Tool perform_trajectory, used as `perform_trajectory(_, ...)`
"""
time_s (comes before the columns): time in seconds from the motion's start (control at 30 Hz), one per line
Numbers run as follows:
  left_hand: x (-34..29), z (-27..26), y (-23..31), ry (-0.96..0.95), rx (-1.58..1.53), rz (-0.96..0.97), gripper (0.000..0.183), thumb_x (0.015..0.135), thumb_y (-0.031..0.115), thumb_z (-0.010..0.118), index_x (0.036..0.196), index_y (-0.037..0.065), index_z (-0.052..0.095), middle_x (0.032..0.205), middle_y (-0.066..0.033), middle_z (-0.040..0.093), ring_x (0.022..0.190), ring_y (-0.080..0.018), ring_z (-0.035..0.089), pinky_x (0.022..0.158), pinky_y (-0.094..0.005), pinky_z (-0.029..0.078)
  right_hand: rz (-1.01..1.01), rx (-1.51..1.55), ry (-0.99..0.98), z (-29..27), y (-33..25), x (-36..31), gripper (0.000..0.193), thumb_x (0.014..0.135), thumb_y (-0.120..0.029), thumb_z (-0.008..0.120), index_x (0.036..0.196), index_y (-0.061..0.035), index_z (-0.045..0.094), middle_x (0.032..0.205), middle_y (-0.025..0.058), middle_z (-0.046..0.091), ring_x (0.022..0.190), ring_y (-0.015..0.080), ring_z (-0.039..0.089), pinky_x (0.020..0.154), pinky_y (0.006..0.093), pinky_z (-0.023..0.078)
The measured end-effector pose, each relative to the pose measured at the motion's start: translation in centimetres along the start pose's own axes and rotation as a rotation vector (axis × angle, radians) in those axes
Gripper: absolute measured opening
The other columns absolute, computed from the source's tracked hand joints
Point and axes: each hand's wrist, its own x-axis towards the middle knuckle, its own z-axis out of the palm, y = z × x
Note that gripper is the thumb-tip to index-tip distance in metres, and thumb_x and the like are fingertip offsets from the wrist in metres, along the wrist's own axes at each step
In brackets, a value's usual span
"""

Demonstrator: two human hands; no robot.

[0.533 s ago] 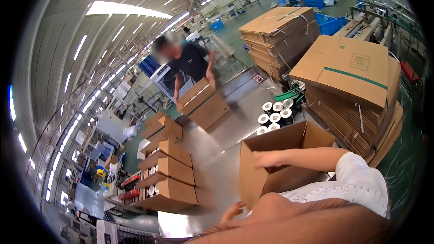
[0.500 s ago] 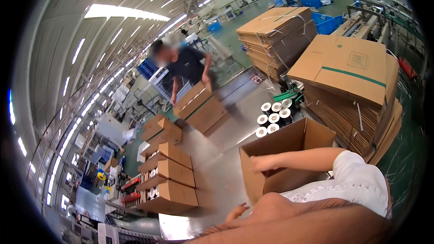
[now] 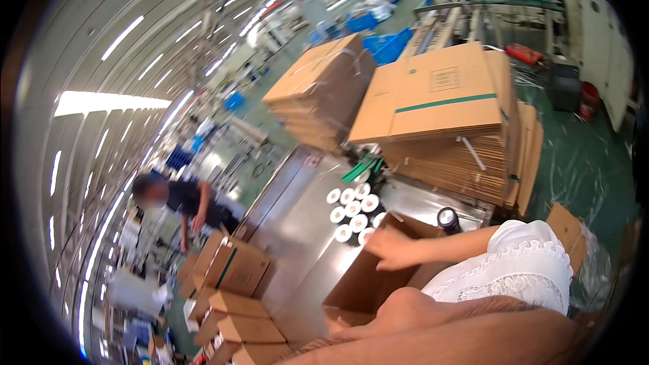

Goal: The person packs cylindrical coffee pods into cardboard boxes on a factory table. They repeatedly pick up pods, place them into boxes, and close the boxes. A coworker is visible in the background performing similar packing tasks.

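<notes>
An open cardboard box [image 3: 362,280] stands in front of me on the metal table [image 3: 297,297]. My right hand [image 3: 393,250] reaches over it from the right, fingers loosely apart near the box's far edge, and nothing shows in them. By the box's near left edge, the fingertips of my left hand [image 3: 337,324] show; the rest is hidden, so its grip is unclear. Just beyond the box stand several dark rolls with white ends [image 3: 352,208], close to my right hand. One more black roll [image 3: 447,220] is upright at the box's right.
Stacks of flat cardboard [image 3: 433,88] and strapped cardboard [image 3: 318,81] stand behind the table. At the left are a closed carton [image 3: 236,270] and several open cartons [image 3: 250,330]. A person [image 3: 193,203] in dark clothes stands beyond them. Green straps [image 3: 362,167] lie near the rolls.
My view has swung right, so the person, cartons and stacks appear farther left. My right hand has moved from the box's left wall toward its far edge by the rolls. The person's hands have left the carton.
</notes>
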Motion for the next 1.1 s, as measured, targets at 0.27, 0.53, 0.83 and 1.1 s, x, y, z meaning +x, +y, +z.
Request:
perform_trajectory(0.27,2.2,2.0,1.6,-0.19,0.248,0.009,0.048,0.094,0.03,0.053,0.132,0.006,0.04,0.128,-0.0113,0.046,0.12,-0.0237,0.041,0.102,-0.039,0.033,0.611,0.831,-0.106,-1.7,17.1,-13.8,0.059,0.077,-0.027,0.074,0.126,-0.0008,0.055,0.114,0.0186,0.062,0.103,0.0243,0.06,0.081,0.034,0.05)
perform_trajectory(0.53,3.5,4.0,2.1,-0.289,0.318,0.046,0.045,0.092,0.027,0.058,0.128,0.003,0.044,0.122,-0.0117,0.05,0.114,-0.0227,0.046,0.099,-0.0367,0.036,0.461,-0.095,0.206,3.5,22.6,-19.9,0.053,0.079,-0.055,0.067,0.113,-0.0149,0.066,0.094,0.019,0.064,0.093,0.0353,0.062,0.081,0.0415,0.05)
perform_trajectory(0.83,2.8,3.7,1.8,-0.267,0.342,0.101,0.043,0.09,0.024,0.063,0.123,0.001,0.049,0.115,-0.0122,0.056,0.108,-0.0216,0.052,0.096,-0.0341,0.04,0.687,0.047,-0.203,8.3,18.4,-10.9,0.05,0.076,-0.044,0.065,0.104,-0.003,0.067,0.097,0.0216,0.068,0.091,0.038,0.064,0.08,0.0446,0.051)
perform_trajectory(1.1,1.1,1.6,-0.4,0.272,-0.113,0.19,0.041,0.089,0.021,0.068,0.119,-0.002,0.053,0.11,-0.0127,0.061,0.103,-0.0206,0.057,0.093,-0.0318,0.044,0.71,0.03,-0.329,7.2,14.0,-11.9,0.045,0.082,-0.035,0.058,0.114,-0.0048,0.062,0.109,0.0221,0.064,0.102,0.0385,0.061,0.091,0.0452,0.047)
